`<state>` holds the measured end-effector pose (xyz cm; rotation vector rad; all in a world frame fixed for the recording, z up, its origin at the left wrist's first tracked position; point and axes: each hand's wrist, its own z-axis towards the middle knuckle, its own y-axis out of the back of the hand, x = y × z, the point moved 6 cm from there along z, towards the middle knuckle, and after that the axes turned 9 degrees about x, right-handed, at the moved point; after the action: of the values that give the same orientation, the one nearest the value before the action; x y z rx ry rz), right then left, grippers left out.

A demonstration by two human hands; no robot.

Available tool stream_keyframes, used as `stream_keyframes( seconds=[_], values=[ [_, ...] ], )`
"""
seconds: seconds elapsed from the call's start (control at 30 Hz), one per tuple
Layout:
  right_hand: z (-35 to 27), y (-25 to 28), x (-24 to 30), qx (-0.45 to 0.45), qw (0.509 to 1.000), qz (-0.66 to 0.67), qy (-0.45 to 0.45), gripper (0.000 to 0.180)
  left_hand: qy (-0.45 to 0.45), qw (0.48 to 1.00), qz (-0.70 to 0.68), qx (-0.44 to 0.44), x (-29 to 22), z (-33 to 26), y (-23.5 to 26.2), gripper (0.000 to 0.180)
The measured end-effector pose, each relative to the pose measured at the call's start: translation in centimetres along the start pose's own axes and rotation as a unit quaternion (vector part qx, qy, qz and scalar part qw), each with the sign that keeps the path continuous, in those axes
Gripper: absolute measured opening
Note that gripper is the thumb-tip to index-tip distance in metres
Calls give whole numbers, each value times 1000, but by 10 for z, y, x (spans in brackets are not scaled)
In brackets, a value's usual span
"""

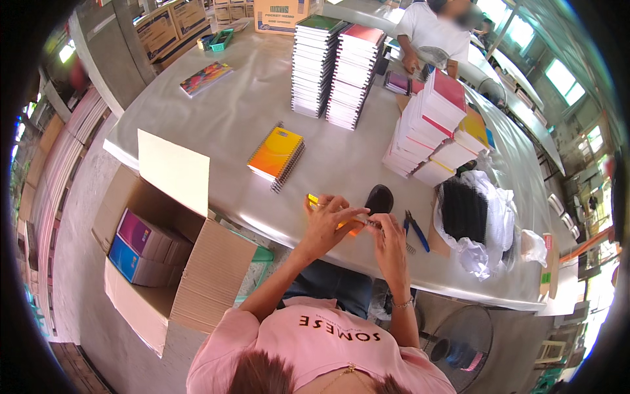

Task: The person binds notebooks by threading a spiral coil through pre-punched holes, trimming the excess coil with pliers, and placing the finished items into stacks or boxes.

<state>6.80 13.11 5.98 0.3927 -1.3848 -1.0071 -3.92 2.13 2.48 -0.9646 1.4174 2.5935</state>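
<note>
My left hand (pixel 326 218) grips a small orange and yellow notebook (pixel 315 199) above the near edge of the grey table (pixel 216 118). My right hand (pixel 389 238) pinches a metal spiral wire (pixel 374 225) at the notebook's right side. A short pile of orange spiral notebooks (pixel 277 155) lies just beyond my left hand. A black rounded object (pixel 379 197) and blue-handled pliers (pixel 416 231) rest close to my right hand.
Two tall notebook stacks (pixel 335 65) stand mid-table, with leaning stacks (pixel 436 128) to the right. A white bag of black spirals (pixel 469 213) sits at right. An open carton (pixel 157 249) with packs stands on the floor at left. Another person (pixel 430 36) works across the table.
</note>
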Motion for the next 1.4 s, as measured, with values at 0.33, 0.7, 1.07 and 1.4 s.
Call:
stream_keyframes(
  seconds=[0.33, 0.7, 1.07, 1.4],
  values=[
    [5, -5, 5, -51, 998, -17, 16, 8, 15, 1000, 2, 0, -1, -1, -1, 38],
    [12, -15, 8, -14, 997, -75, 10, 18, 99, 972, -92, -190, 14, -11, 20, 58],
    [16, -11, 15, -40, 999, -17, 30, 13, 65, 983, -149, -81, 35, -4, 23, 47],
    [18, -22, 1, -53, 998, 24, 9, 9, 70, 973, -191, -114, 40, -2, 3, 72]
  ],
)
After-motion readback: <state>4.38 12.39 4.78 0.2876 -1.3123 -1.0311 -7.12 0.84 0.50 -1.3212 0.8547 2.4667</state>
